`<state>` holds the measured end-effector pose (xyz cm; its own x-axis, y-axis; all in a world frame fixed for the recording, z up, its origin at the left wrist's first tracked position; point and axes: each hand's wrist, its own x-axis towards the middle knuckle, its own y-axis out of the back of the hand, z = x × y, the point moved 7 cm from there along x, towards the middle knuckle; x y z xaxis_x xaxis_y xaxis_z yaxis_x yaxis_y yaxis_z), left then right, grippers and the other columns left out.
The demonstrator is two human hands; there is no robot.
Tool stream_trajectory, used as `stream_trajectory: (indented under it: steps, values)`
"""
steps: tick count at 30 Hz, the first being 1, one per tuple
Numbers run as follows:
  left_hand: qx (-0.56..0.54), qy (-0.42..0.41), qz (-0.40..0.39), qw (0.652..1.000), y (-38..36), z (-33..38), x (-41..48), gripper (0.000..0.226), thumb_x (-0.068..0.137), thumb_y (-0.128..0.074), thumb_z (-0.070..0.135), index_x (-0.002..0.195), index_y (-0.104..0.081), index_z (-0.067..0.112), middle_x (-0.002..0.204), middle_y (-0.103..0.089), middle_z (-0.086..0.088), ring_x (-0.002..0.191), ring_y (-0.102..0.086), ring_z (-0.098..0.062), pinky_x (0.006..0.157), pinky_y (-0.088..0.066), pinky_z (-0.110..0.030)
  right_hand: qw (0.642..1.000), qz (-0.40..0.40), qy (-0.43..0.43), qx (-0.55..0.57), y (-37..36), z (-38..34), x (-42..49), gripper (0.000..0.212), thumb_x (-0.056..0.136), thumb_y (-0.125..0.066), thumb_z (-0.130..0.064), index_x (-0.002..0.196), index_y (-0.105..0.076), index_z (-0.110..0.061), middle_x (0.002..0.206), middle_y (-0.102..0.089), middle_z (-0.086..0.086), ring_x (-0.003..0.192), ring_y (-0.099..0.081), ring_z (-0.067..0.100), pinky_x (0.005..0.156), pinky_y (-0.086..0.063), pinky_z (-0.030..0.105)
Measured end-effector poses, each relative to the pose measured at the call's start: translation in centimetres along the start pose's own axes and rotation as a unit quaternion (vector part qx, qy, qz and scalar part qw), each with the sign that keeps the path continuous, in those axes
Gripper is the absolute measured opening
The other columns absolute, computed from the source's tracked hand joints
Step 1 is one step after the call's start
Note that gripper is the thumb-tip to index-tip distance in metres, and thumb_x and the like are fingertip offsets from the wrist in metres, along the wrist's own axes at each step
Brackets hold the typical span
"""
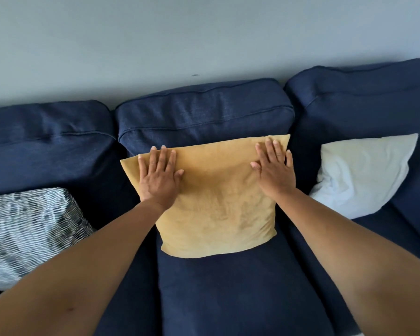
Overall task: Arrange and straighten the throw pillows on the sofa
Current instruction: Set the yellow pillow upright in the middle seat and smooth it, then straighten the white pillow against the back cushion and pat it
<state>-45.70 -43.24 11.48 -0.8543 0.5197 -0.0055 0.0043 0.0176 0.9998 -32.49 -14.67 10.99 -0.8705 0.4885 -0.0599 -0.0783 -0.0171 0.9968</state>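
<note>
Mustard pillow (pixel 218 202) upright on middle seat of sofa (pixel 204 112), leaning on backrest. My left hand (pixel 159 177) and right hand (pixel 274 173) flat on its upper corners, fingers (pixel 261 154) spread, gripping nothing. Looks nearly squared. Patterned pillow (pixel 27 229) left, white pillow (pixel 364 173) right, both askew; I judge them pending.

On the sofa (pixel 228 299), the middle throw pillow (pixel 218 204) leans against the centre back cushion (pixel 204 112), which rises at its 12 o'clock. The left hand (pixel 159 175) lies flat on its upper left corner, the right hand (pixel 273 169) on its upper right. A patterned pillow (pixel 27 229) sits at 9 o'clock, apart; another pillow (pixel 361 173) leans at 3 o'clock, near.
</note>
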Motion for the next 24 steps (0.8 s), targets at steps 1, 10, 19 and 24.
stream_trajectory:
  steps: [1, 10, 19, 24]
  values:
    - [-0.017, 0.016, -0.002, 1.000, 0.6, -0.1, 0.0, 0.066, 0.103, -0.005, 0.051, 0.161, -0.009, 0.021, 0.169, -0.005, -0.006, 0.154, 0.010, -0.027, 0.120, 0.013, -0.053, 1.000, -0.003, -0.011, 0.005, 0.4, 0.5, -0.3, 0.061, 0.102, -0.007, -0.050, 0.157, 0.003, -0.025, 0.166, 0.014, 0.002, 0.151, 0.017, 0.020, 0.121, 0.004, 0.049]
    - [-0.194, -0.023, 0.035, 0.980, 7.6, 7.1, -0.6, 0.050, 0.102, -0.045, 0.031, 0.152, -0.040, 0.024, 0.165, -0.023, -0.008, 0.153, -0.015, -0.026, 0.123, -0.007, -0.047, 0.988, 0.056, -0.082, 0.116, 6.1, 4.9, -3.5, 0.051, 0.103, -0.035, -0.039, 0.149, -0.035, -0.018, 0.163, -0.022, 0.009, 0.146, -0.027, 0.026, 0.107, -0.025, 0.049]
    - [-0.295, -0.048, 0.060, 0.952, 9.6, 22.5, 1.1, 0.041, 0.099, -0.052, 0.022, 0.139, -0.058, 0.020, 0.148, -0.053, -0.006, 0.137, -0.045, -0.026, 0.115, -0.029, -0.041, 0.956, 0.124, -0.165, 0.208, 7.7, 19.9, -3.2, 0.041, 0.102, -0.039, -0.031, 0.139, -0.051, -0.018, 0.152, -0.041, 0.009, 0.139, -0.038, 0.025, 0.106, -0.026, 0.049]
    - [-0.323, -0.037, 0.086, 0.942, 9.2, 34.2, 3.7, 0.036, 0.100, -0.054, 0.024, 0.134, -0.063, 0.020, 0.138, -0.060, -0.002, 0.129, -0.051, -0.025, 0.109, -0.034, -0.039, 0.943, 0.132, -0.179, 0.246, 5.2, 32.9, -1.7, 0.038, 0.103, -0.039, -0.027, 0.136, -0.053, -0.016, 0.146, -0.046, 0.004, 0.132, -0.045, 0.023, 0.105, -0.027, 0.045]
